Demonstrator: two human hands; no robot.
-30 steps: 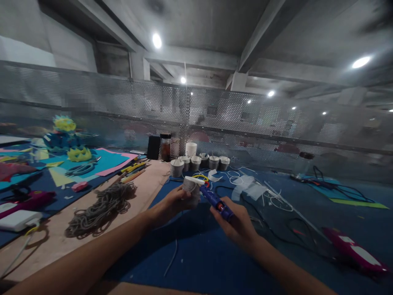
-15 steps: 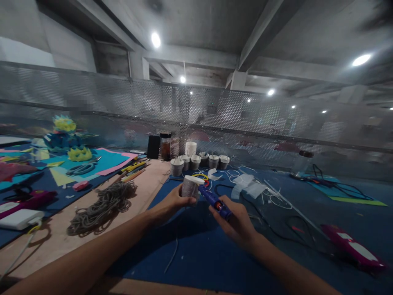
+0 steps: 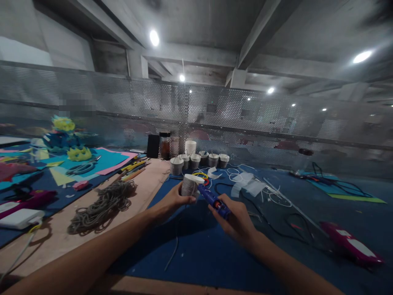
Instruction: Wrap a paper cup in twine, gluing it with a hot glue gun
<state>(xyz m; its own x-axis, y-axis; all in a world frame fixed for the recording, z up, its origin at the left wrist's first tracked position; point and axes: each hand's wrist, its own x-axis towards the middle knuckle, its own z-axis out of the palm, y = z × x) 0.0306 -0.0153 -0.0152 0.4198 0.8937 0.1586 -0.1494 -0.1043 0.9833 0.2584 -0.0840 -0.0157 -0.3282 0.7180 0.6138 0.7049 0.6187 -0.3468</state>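
Observation:
Near the middle of the view, my left hand (image 3: 176, 198) grips a paper cup (image 3: 189, 186) wrapped in grey cord, tilted with its white rim up. A loose cord end (image 3: 175, 250) lies on the blue mat (image 3: 196, 262) below. My right hand (image 3: 236, 217) is closed around a blue glue gun (image 3: 216, 203), whose nozzle is at the cup's right side near the rim. Whether the nozzle touches the cup is too small to tell.
Behind stand several cord-wrapped cups (image 3: 195, 162) and a white cup stack (image 3: 190, 147). Left lie a grey cord bundle (image 3: 102, 207), scissors (image 3: 81, 168) and coloured paper (image 3: 113, 157). Right are clear plastic scraps (image 3: 250, 184), black cables (image 3: 276, 235) and a magenta device (image 3: 350, 243).
The cup has turned or tilted slightly in my left hand. The glue gun stays beside its rim, and the whole view has shifted a little.

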